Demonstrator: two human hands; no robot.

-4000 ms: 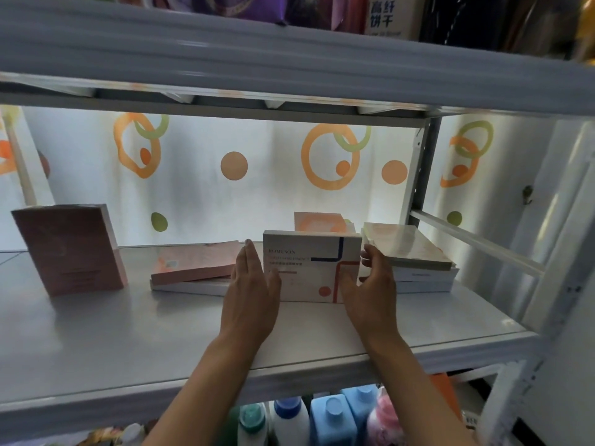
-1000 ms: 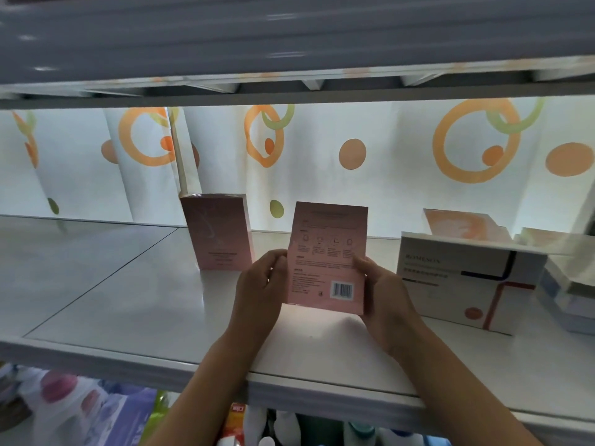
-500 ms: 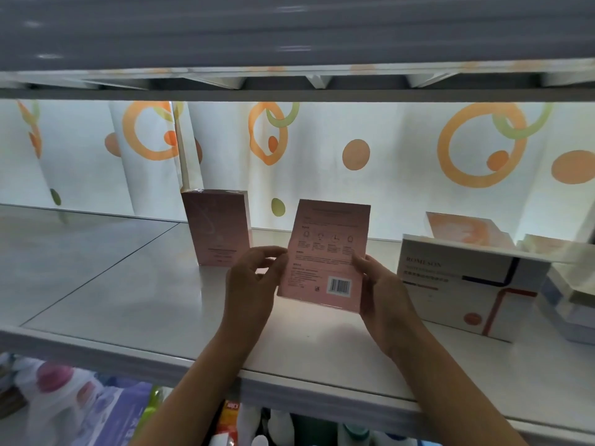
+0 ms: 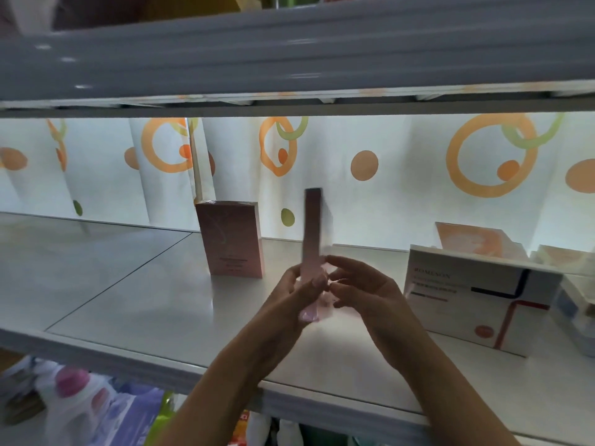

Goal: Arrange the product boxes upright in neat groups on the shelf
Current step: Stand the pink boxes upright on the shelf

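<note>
While both hands turn a thin pink box [image 4: 313, 226] edge-on above the shelf [image 4: 135, 304], sorting is part done.
Left hand [image 4: 289, 297] grips its lower end; right hand [image 4: 357, 284] pinches it lightly. Beyond, one pink box [image 4: 230, 239] stands upright; the white box [image 4: 476, 300] stands at right, others behind lie flat, unsorted.

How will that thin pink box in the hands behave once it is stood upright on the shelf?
The thin pink box shows a narrow edge, so it will probably tip easily. Its wrap looks glossy, so perhaps slippery. The left hand and right hand steer it by fingertips, so it seems light and stiff.
</note>
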